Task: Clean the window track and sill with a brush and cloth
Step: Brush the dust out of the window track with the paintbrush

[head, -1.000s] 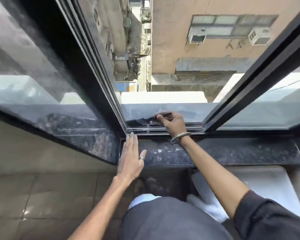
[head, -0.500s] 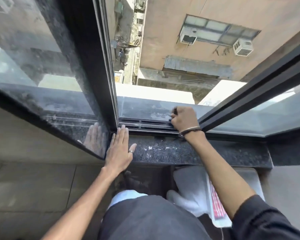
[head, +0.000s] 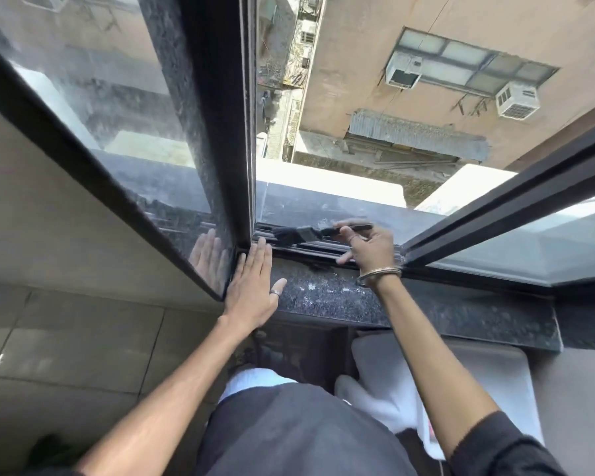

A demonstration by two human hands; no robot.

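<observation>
- The window stands open in the middle: a dark frame post (head: 234,132) rises on the left, a slanted sash (head: 516,214) closes in from the right, and between them the track (head: 310,243) lies exposed in a fairly narrow gap.
- In front of the track runs the speckled stone sill (head: 426,307), dusted with pale flecks near its middle and open to the right all the way to its end.
- The left arm reaches straight forward from below, the right arm comes up at a slant from the lower right, sleeve dark at the elbow.
- Left hand (head: 255,286) lies flat, fingers together and thumb out to the side, palm pressed on the sill's left end, fingertips touching the base of the frame post; it holds nothing, and a ring shows on the thumb.
- Right hand (head: 370,247) hovers over the track with a bangle at the wrist, thumb and first fingers pinching the brush (head: 310,232) by its thin dark handle.
- The brush lies level along the track, bristles pointing left toward the post, their tips down in the channel.
- No cloth that I can pick out for certain.
</observation>
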